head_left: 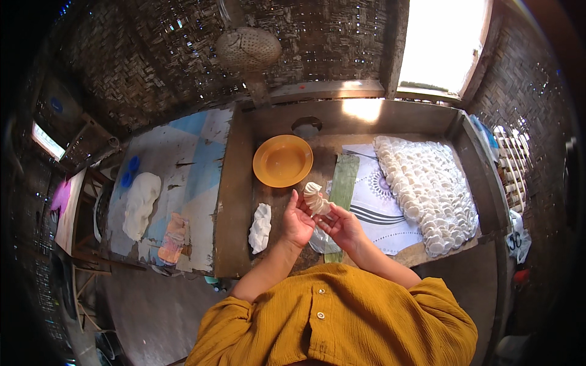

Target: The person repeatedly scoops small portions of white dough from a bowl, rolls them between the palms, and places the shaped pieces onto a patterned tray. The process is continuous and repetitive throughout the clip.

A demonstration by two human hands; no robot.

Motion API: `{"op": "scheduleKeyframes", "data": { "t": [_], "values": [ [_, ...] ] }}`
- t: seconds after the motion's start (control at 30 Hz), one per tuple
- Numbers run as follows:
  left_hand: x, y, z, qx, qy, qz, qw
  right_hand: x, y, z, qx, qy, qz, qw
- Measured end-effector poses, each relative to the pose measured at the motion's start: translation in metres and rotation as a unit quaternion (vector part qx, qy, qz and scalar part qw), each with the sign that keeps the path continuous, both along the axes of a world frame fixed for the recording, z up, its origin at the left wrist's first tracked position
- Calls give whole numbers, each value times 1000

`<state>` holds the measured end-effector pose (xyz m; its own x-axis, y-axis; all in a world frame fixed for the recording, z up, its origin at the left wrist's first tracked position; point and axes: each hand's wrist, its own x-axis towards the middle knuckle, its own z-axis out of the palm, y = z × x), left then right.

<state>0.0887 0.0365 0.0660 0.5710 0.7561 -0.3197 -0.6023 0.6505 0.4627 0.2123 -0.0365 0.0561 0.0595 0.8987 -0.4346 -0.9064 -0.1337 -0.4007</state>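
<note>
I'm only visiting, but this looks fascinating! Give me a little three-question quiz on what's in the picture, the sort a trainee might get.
1. True or false: the orange dish sits farther from the person than the small white lump does.

2. On which side of the patterned sheet is the spread of pale discs?
A) Left
B) Right
C) Both

3. What is held up between the left hand and the right hand?

Key:
1. True
2. B
3. A pale ridged piece
</note>
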Motion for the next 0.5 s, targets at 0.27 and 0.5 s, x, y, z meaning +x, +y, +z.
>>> {"op": "scheduleKeyframes", "data": {
  "t": [0.27,0.5],
  "values": [
    [-11,-1,3,16,35,-31,999,13,8,-8,-3,-206,-88,975],
    [-9,-4,7,-4,-16,8,1000,0,4,-12,-36,87,89,992]
  ]
}}
